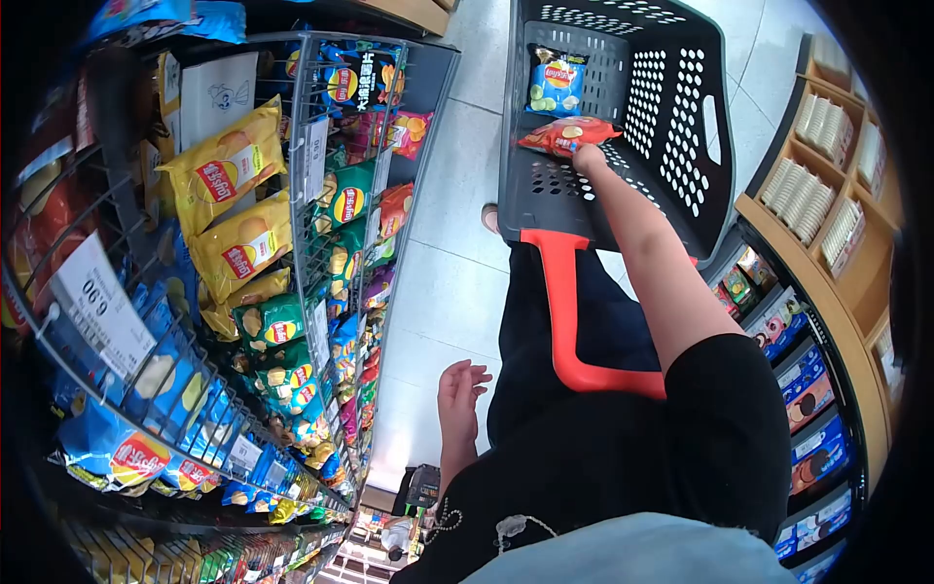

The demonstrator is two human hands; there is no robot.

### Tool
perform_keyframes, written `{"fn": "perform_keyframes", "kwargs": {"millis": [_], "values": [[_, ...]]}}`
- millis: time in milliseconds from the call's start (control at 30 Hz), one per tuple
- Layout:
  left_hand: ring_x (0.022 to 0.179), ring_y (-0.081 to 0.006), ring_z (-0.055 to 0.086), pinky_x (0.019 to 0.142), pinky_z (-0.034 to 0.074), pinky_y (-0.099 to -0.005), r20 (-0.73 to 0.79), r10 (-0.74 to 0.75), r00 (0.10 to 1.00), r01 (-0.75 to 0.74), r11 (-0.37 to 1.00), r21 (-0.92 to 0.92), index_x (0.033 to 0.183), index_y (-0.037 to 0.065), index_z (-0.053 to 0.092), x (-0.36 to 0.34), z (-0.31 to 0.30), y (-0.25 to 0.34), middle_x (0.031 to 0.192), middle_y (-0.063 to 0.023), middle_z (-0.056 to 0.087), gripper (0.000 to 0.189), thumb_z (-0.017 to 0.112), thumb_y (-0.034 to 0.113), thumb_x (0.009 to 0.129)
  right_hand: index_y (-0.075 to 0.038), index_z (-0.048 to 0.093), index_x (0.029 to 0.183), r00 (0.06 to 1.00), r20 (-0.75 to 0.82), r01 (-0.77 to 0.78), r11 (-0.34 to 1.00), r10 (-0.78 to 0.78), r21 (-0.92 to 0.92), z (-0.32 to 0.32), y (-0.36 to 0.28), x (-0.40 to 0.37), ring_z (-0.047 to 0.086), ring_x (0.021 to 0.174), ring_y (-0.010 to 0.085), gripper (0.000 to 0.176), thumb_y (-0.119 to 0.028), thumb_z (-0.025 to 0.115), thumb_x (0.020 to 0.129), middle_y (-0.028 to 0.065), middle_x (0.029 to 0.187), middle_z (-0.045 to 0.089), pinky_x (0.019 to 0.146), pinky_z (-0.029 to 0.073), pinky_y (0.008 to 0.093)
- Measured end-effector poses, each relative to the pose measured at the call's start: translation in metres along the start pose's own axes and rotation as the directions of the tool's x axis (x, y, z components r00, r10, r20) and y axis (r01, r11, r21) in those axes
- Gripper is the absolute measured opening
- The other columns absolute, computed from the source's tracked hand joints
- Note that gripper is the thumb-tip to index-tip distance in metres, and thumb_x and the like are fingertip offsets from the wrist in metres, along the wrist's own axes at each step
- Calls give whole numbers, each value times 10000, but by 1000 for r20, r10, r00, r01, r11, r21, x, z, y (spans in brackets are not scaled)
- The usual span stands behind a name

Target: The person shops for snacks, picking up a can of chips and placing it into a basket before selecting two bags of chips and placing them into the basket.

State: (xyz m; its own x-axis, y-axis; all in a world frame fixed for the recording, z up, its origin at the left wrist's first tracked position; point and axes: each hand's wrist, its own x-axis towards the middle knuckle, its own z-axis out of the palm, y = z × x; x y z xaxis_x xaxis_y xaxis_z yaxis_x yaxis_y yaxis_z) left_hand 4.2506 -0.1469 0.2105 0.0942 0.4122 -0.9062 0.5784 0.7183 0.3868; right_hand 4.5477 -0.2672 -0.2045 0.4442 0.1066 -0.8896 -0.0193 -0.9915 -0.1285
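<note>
My right arm stretches into a dark grey shopping basket (705, 58) with an orange-red handle (564, 311). At the end of it, my right hand (588, 159) is closed at the edge of a red bag of chips (566, 135); its fingertips are partly hidden. A blue bag of Lay's chips (556, 82) lies farther in, against the basket's perforated side. Low beside my body, my left hand (462, 394) hangs with nothing in it, fingers loosely bent and apart. It is nearest to the shelf of chips, without touching it.
On the left, a wire rack (302, 195) holds yellow bags of chips (226, 165), green bags (282, 321) and blue bags (141, 457), with price tags (97, 302). A wooden shelf (817, 263) with boxed goods curves along the right. Pale floor tiles (443, 292) run between.
</note>
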Motion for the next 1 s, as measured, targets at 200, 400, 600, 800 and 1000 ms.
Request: {"fn": "perform_keyframes", "kwargs": {"millis": [200, 400, 600, 800, 1000], "values": [[835, -174, 568, 696, 423, -244, 6, -27, 1000, 27, 1000, -5, 1057, 30, 457, 5, 1, -8, 948, -116, 572, 187, 427, 121, 896, -31, 595, 1017, 1000, 25, 2, 998, -1, -56, -10, -2, 1, 534, 1028, 268, 313, -144, 512, 738, 153, 1089, 562, 854, 432, 342], [836, -174, 567, 695, 426, -249, 44, 9, 999, -10, 1000, 15, 1067, 29, 446, -2, 0, -5, 954, -116, 566, 198, 417, 129, 898, -52, 617, 953, 989, -30, 139, 978, -146, -158, -1, 10, -4, 562, 947, 293, 287, -192, 432, 784, 159, 1010, 591, 825, 443, 370], [828, -158, 568, 693, 423, -246, 103, 151, 983, -154, 988, 19, 1066, 29, 449, -25, -10, 9, 944, -108, 575, 200, 423, 136, 899, -60, 654, 850, 929, -114, 318, 918, -351, -238, -16, -2, -57, 582, 871, 312, 265, -220, 475, 738, 166, 911, 612, 794, 456, 377], [807, -124, 566, 680, 414, -230, 152, 337, 929, -336, 941, -30, 1062, 37, 457, -54, -26, 21, 931, -80, 583, 205, 448, 138, 885, -50, 640, 865, 865, -205, 450, 889, -458, -87, -51, -27, -137, 592, 838, 303, 247, -231, 526, 740, 167, 849, 620, 763, 460, 370], [819, -140, 559, 691, 408, -249, 133, 554, 821, -558, 830, -12, 1064, 49, 456, -67, -60, 28, 939, -80, 577, 212, 458, 155, 881, 0, 604, 842, 813, -147, 574, 817, -563, 49, -77, -48, -223, 601, 703, 181, 202, -175, 535, 768, 107, 715, 617, 658, 464, 286]]}}
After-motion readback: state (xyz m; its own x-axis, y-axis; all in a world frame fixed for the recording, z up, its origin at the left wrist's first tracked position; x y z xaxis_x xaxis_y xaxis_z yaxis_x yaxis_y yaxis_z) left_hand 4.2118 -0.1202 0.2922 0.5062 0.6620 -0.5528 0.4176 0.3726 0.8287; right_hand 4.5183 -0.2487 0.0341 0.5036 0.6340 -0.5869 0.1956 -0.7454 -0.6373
